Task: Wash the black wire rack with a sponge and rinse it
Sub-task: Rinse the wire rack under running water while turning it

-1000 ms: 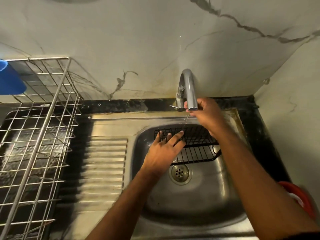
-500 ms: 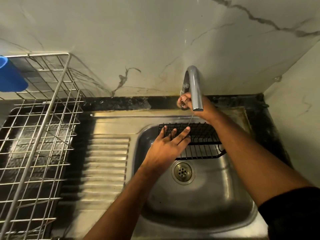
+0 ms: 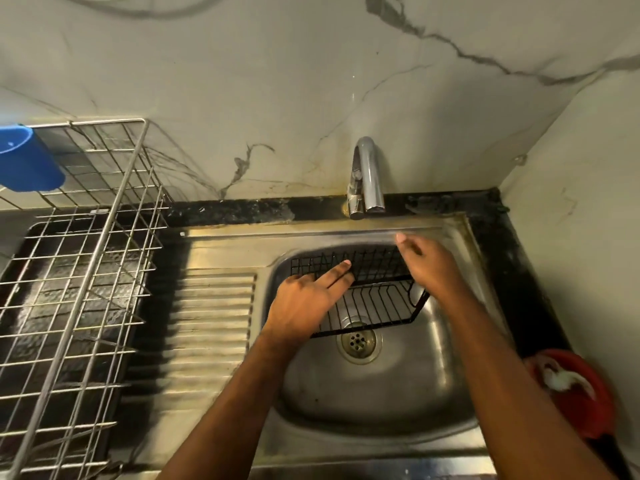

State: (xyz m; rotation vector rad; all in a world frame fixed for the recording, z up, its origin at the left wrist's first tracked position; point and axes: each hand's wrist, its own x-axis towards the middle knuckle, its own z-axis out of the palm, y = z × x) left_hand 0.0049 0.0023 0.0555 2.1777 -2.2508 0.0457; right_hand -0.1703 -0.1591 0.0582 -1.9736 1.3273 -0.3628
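The rack (image 3: 367, 292) was steadied under the tap (image 3: 367, 174) – left hand (image 3: 304, 303) flat, right hand (image 3: 429, 268) loose-fingered – probably for wetting.

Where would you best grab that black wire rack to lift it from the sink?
Probably the black wire rack by its thick outer rim at the near right corner, coming from above: it leans tilted in the sink, that edge is bare, and the left hand already rests on its left side.

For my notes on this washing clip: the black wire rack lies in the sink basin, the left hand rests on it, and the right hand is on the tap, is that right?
Not quite. In the head view the right hand is off the tap, hovering low over the black wire rack. The rack does lie in the sink basin, with the left hand resting on it.
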